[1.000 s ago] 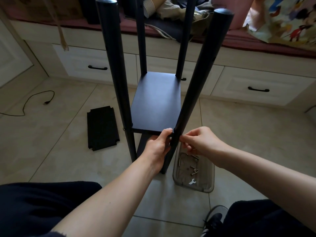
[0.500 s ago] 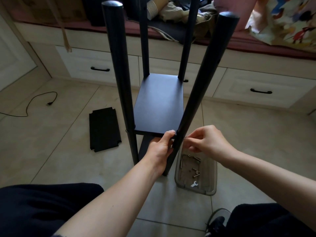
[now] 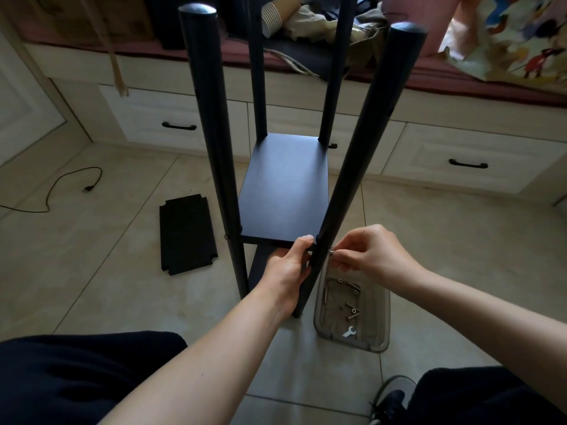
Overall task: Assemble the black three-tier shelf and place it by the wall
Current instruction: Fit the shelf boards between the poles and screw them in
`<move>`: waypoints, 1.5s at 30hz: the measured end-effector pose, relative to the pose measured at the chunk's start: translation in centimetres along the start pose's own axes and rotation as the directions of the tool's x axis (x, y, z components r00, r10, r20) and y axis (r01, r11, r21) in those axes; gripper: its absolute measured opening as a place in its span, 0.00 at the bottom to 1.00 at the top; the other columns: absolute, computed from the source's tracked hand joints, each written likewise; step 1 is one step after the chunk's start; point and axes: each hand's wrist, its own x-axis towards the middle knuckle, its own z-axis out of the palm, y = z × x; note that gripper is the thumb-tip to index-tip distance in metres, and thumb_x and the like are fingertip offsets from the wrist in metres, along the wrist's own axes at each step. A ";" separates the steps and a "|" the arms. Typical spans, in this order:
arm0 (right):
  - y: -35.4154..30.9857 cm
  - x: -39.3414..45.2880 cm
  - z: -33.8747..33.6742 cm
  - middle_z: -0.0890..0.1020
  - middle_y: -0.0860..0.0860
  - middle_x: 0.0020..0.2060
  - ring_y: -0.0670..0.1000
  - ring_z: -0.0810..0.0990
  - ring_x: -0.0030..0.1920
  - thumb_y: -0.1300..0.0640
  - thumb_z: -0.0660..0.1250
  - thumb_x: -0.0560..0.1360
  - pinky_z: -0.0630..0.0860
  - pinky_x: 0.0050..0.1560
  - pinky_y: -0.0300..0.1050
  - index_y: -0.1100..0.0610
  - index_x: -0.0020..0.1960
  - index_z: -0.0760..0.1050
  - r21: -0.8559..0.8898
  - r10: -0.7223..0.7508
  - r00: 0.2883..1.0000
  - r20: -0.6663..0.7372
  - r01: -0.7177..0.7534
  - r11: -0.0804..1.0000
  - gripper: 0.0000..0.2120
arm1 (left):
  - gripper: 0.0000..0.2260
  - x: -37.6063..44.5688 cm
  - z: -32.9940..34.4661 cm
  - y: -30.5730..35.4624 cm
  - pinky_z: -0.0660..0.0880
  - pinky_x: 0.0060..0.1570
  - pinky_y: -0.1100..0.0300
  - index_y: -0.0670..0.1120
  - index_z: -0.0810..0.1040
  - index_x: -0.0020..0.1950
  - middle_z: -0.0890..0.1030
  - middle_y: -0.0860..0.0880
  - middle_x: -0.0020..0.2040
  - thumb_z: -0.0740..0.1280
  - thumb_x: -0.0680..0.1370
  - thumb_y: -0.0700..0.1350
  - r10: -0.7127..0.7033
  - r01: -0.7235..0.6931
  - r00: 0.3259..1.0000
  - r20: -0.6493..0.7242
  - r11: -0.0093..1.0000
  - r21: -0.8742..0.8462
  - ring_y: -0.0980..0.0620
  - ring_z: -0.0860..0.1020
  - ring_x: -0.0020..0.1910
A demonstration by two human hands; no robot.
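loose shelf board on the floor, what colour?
Black, matte. The loose board lies flat on the floor tiles; head view, the only one, shows it.

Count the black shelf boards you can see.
3. One board is fixed between the poles, a second sits partly hidden under it, and a third lies loose on the floor to the left. Others could be out of view.

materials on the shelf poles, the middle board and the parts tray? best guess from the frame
Poles: look like painted metal tube, matte black, with a soft sheen on the rounded caps. Middle board: flat panel, smooth matte black, likely coated wood board or sheet metal; unclear. Parts tray: translucent grey plastic; the bolts show through its walls.
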 end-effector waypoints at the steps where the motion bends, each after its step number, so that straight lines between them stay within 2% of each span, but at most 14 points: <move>1: 0.0 0.0 0.0 0.84 0.43 0.30 0.42 0.84 0.33 0.60 0.73 0.74 0.77 0.35 0.30 0.54 0.40 0.83 -0.029 -0.025 1.000 -0.010 0.025 0.999 0.05 | 0.10 0.0 0.0 0.0 0.79 0.35 0.64 0.43 0.84 0.50 0.86 0.45 0.44 0.70 0.78 0.50 -0.003 0.003 1.000 0.003 1.000 -0.005 0.53 0.86 0.41; 8: 0.2 0.2 -0.2 0.81 0.42 0.29 0.35 0.80 0.34 0.60 0.73 0.74 0.73 0.38 0.29 0.51 0.40 0.80 -0.209 -0.202 0.979 -0.025 0.192 0.959 0.07 | 0.08 0.2 0.1 -0.1 0.79 0.35 0.64 0.44 0.84 0.46 0.86 0.45 0.44 0.70 0.78 0.47 0.029 -0.029 1.000 0.001 0.999 -0.024 0.52 0.85 0.39; 11: 0.4 0.2 -0.1 0.83 0.44 0.32 0.37 0.80 0.34 0.59 0.71 0.76 0.77 0.42 0.36 0.49 0.41 0.79 -0.230 -0.217 0.976 -0.009 0.210 0.950 0.07 | 0.08 0.3 -0.1 -0.2 0.79 0.36 0.64 0.44 0.84 0.47 0.86 0.45 0.44 0.70 0.78 0.48 0.033 -0.033 0.999 0.002 0.999 -0.020 0.53 0.85 0.40; 15: 0.5 0.2 -0.2 0.83 0.44 0.33 0.38 0.80 0.35 0.59 0.71 0.76 0.77 0.42 0.37 0.52 0.44 0.81 -0.220 -0.227 0.974 -0.003 0.221 0.950 0.04 | 0.09 0.4 -0.2 -0.3 0.78 0.41 0.61 0.44 0.84 0.48 0.86 0.45 0.45 0.70 0.78 0.49 0.028 -0.028 1.000 -0.001 1.000 0.006 0.52 0.85 0.42; 21: 0.6 0.6 -0.4 0.83 0.45 0.31 0.37 0.80 0.32 0.60 0.73 0.74 0.71 0.38 0.29 0.52 0.40 0.81 -0.110 -0.189 0.982 0.009 0.188 0.976 0.05 | 0.10 0.5 -0.2 -0.4 0.78 0.42 0.61 0.44 0.84 0.51 0.86 0.44 0.47 0.71 0.78 0.49 0.034 -0.034 0.999 -0.002 0.999 0.007 0.51 0.85 0.44; 25: 0.7 0.5 -0.2 0.82 0.43 0.30 0.37 0.80 0.33 0.59 0.73 0.74 0.72 0.38 0.29 0.49 0.39 0.79 -0.148 -0.218 0.976 -0.009 0.214 0.966 0.08 | 0.12 0.5 -0.3 -0.3 0.77 0.44 0.61 0.43 0.83 0.54 0.86 0.43 0.50 0.71 0.78 0.50 0.029 -0.029 1.000 -0.008 0.999 0.015 0.51 0.85 0.45; 28: 0.7 0.5 -0.1 0.82 0.43 0.31 0.38 0.80 0.34 0.57 0.73 0.74 0.73 0.39 0.31 0.49 0.40 0.79 -0.178 -0.224 0.974 -0.026 0.216 0.960 0.06 | 0.13 0.5 -0.3 -0.3 0.77 0.45 0.60 0.42 0.83 0.55 0.86 0.42 0.53 0.70 0.78 0.50 0.028 -0.028 1.000 -0.007 0.999 0.019 0.50 0.85 0.47; 31: 0.7 0.5 -0.1 0.82 0.44 0.33 0.40 0.81 0.36 0.56 0.73 0.75 0.78 0.43 0.39 0.52 0.42 0.80 -0.210 -0.230 0.973 -0.029 0.219 0.953 0.04 | 0.13 0.4 -0.3 -0.2 0.77 0.45 0.60 0.42 0.83 0.56 0.86 0.41 0.53 0.70 0.78 0.50 0.033 -0.033 0.999 -0.005 0.999 0.019 0.50 0.85 0.47; 37: 0.7 0.6 -0.1 0.82 0.46 0.38 0.44 0.81 0.40 0.52 0.72 0.74 0.81 0.46 0.47 0.53 0.46 0.80 -0.255 -0.210 0.977 -0.027 0.196 0.947 0.05 | 0.11 0.4 -0.3 -0.2 0.76 0.47 0.59 0.43 0.84 0.53 0.86 0.43 0.51 0.70 0.78 0.49 0.032 -0.031 0.999 -0.018 0.999 0.021 0.50 0.85 0.48; 42: 0.1 1.4 -0.3 0.82 0.44 0.42 0.41 0.83 0.41 0.54 0.77 0.69 0.79 0.42 0.34 0.47 0.58 0.72 -0.093 -0.118 0.993 -0.016 0.116 0.989 0.21 | 0.10 0.1 -0.3 0.4 0.77 0.48 0.60 0.42 0.83 0.55 0.86 0.43 0.53 0.69 0.79 0.47 0.046 -0.044 0.998 -0.045 0.998 0.035 0.49 0.84 0.50; 45: -0.9 2.1 -0.4 0.82 0.47 0.47 0.45 0.85 0.45 0.59 0.79 0.67 0.83 0.48 0.44 0.46 0.61 0.70 -0.007 -0.094 0.994 0.050 0.094 0.995 0.28 | 0.10 -0.4 -0.7 0.6 0.76 0.48 0.59 0.43 0.81 0.56 0.86 0.44 0.52 0.68 0.80 0.47 0.052 -0.046 0.994 -0.092 0.997 0.060 0.49 0.84 0.52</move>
